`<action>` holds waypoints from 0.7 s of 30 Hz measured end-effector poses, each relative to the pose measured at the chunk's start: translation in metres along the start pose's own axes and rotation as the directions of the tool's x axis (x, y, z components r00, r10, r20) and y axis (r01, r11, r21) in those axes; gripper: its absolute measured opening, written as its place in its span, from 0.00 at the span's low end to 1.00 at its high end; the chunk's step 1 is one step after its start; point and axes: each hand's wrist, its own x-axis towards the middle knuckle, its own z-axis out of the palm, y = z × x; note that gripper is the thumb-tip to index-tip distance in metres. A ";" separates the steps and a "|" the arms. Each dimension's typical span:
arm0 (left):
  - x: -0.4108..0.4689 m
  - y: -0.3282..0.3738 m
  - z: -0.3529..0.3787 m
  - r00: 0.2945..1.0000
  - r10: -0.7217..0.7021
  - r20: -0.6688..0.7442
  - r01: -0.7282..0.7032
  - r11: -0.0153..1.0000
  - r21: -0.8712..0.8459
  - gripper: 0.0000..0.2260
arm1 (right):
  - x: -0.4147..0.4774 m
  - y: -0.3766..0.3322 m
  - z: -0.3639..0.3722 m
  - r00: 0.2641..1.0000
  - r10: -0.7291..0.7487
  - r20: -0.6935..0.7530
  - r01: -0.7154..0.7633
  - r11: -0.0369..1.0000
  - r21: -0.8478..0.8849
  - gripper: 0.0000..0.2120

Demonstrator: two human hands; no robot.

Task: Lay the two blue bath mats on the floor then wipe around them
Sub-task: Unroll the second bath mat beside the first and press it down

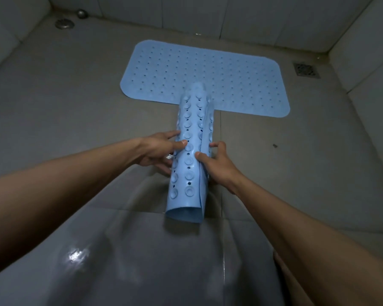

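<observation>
head view, flat mat: one blue bath mat [208, 71] lies spread flat on the floor [75, 96], near the back wall.
rolled mat: and here's the second blue mat [189, 173], rolled into a loose tube with its suction cups facing out, held above the floor. its far end crosses the flat mat's near edge.
left hand: the left hand [157, 151] grips the tube's left side, thumb on top.
right hand: the right hand [217, 164] grips the right side, fingers curled around the loose flap.
drains: a square grate [306, 70] sits right of the flat mat and a round drain [64, 23] sits in the far left corner.
</observation>
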 end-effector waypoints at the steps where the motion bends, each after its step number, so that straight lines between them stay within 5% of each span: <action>1: -0.001 0.000 0.000 1.000 -0.011 -0.001 0.011 1.000 0.008 0.30 | -0.001 0.001 -0.001 1.000 -0.007 0.010 0.007 1.000 -0.015 0.25; 7: -0.005 0.001 0.005 0.994 -0.049 -0.100 0.064 0.985 0.163 0.27 | -0.008 0.010 -0.002 0.999 -0.043 0.021 0.044 0.997 -0.062 0.35; 12: -0.002 0.009 0.006 0.964 0.082 -0.254 0.043 0.892 0.449 0.29 | -0.011 0.010 0.003 0.995 -0.095 0.009 0.095 0.989 -0.114 0.36; 21: 0.009 0.004 0.004 0.950 0.138 -0.281 -0.058 0.960 0.274 0.26 | -0.007 0.014 0.006 0.981 -0.155 -0.118 0.138 0.980 -0.140 0.31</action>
